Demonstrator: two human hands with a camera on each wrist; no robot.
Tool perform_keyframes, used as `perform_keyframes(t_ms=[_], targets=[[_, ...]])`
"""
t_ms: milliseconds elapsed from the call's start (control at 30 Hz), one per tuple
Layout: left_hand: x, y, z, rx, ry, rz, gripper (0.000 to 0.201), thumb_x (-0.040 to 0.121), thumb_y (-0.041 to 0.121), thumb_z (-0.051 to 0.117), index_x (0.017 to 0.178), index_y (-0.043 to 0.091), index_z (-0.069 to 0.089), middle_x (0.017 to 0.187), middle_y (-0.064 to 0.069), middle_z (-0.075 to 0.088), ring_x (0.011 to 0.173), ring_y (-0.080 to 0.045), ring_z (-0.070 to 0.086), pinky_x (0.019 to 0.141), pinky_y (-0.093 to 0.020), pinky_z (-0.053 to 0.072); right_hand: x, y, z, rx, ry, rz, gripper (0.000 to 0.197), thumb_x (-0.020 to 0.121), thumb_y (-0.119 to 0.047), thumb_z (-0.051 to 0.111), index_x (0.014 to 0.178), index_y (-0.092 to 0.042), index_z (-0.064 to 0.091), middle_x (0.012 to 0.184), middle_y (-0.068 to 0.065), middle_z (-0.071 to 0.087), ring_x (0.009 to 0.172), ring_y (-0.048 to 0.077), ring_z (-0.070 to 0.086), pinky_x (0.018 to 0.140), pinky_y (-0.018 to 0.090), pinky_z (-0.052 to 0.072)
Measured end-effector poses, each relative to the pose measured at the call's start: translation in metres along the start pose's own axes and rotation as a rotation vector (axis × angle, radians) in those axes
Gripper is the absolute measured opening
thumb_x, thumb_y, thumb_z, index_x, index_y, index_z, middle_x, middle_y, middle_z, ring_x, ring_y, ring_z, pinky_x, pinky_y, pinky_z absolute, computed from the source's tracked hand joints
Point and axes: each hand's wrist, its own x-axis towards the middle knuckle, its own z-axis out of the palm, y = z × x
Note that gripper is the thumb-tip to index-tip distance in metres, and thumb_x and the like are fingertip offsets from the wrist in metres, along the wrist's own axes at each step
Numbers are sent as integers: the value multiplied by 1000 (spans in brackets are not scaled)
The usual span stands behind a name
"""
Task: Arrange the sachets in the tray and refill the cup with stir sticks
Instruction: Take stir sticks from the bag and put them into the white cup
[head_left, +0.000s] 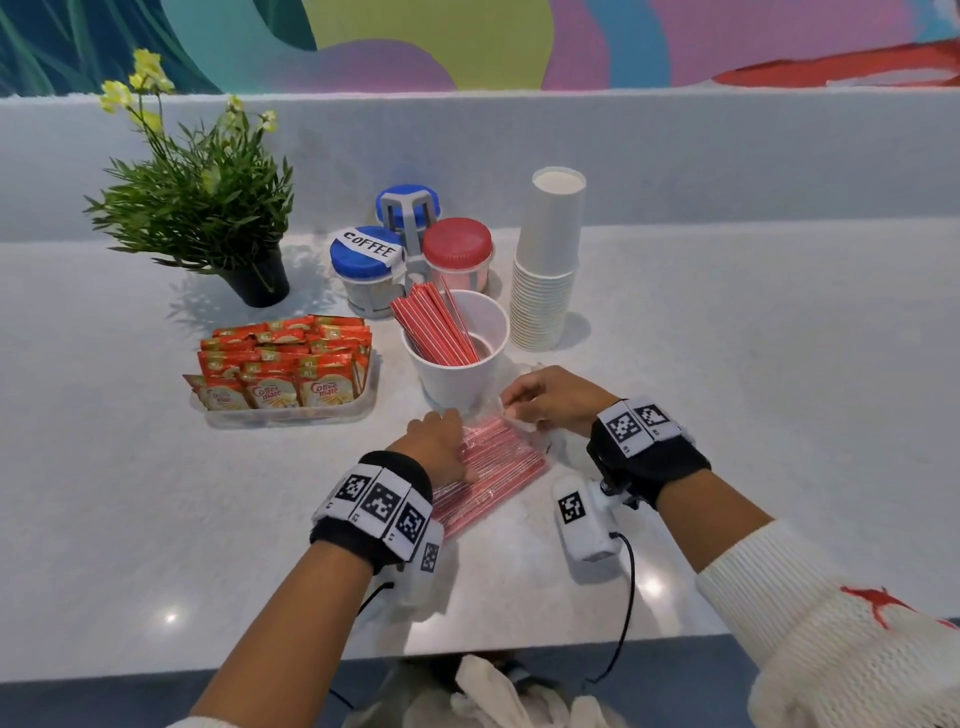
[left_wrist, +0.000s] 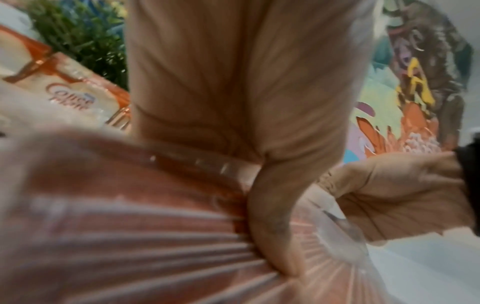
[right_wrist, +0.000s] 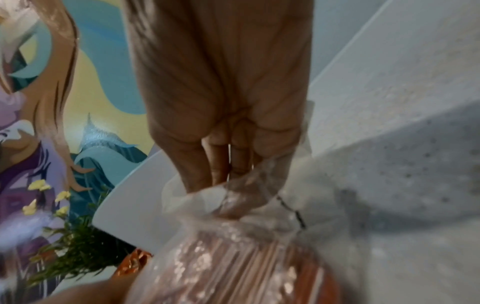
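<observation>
A clear plastic bag of red stir sticks (head_left: 488, 470) lies on the counter in front of a white cup (head_left: 457, 353) that holds several red stir sticks (head_left: 436, 325). My left hand (head_left: 441, 447) lies on the bag (left_wrist: 130, 236), fingers over its far side and thumb pressed onto the plastic. My right hand (head_left: 550, 397) pinches the bag's open mouth (right_wrist: 233, 197) at its far end, next to the cup. A clear tray (head_left: 291, 413) left of the cup holds rows of orange creamer sachets (head_left: 280, 366).
Behind the cup stand blue-lidded and red-lidded jars (head_left: 410, 249), one labelled COFFEE. A tall stack of white paper cups (head_left: 548, 260) is at the right, a potted plant (head_left: 202, 202) at the left. The counter's front edge (head_left: 467, 654) runs near my body.
</observation>
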Motion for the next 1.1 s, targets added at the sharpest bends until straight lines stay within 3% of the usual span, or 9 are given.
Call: perform_keyframes(t_ms=[100,267,433,500,600,700,800,900,1100], targets=[[2,-2,-1,-50,-13,54,44,89,25,60,125,9,41,128,-11,51,119,-26,49,99,-36,39,-1,0,-3,81,-6,-4,26,84,13,45,87,-7,61,85,9,57,83,23,52,74,29,45],[8,-4,-5,-128,27,152,40,91,29,56,125,11,45,125,-9,56,116,-26,52,103,-43,41,-7,2,-10,109,-148,-33,45,80,18,50,120,-2,51,106,12,61,96,25,59,84,37,49],[19,-4,-1,-78,68,148,56,86,58,45,119,13,49,116,-10,56,108,-29,53,93,-49,45,-9,-3,-1,112,-70,-122,39,79,15,55,112,-6,52,96,5,59,88,19,57,77,30,50],[17,-1,0,-31,75,128,58,87,58,44,121,11,45,120,-11,50,114,-29,46,97,-48,40,-4,-1,6,32,39,-167,32,80,12,57,108,-4,58,94,6,61,89,20,58,74,27,49],[13,0,1,0,82,118,56,91,55,40,123,10,39,130,-13,42,122,-30,37,101,-46,34,3,3,10,-25,197,-179,25,77,13,55,82,-11,63,75,0,61,80,20,59,74,30,50],[11,-3,-1,17,83,128,50,95,50,34,125,9,37,137,-14,38,127,-30,33,103,-47,30,1,3,3,12,255,-175,31,78,13,55,69,-17,60,67,5,59,55,12,55,52,20,46],[12,-7,-2,61,85,120,49,96,47,33,128,11,35,138,-14,38,128,-30,34,103,-47,30,-10,0,-13,71,292,-187,22,79,5,64,68,-13,61,58,4,58,39,5,48,39,14,38],[14,-7,-3,76,64,121,51,97,46,34,134,12,32,140,-14,36,131,-31,32,105,-49,28,-19,-3,-25,33,293,-196,13,80,-3,67,72,-12,64,60,4,60,43,9,47,39,14,36],[24,-5,1,38,67,187,52,96,40,40,142,20,26,140,-12,41,130,-30,38,105,-51,34,-15,2,-7,-68,166,-108,16,80,11,57,86,-1,66,63,10,60,45,9,53,44,16,43]])
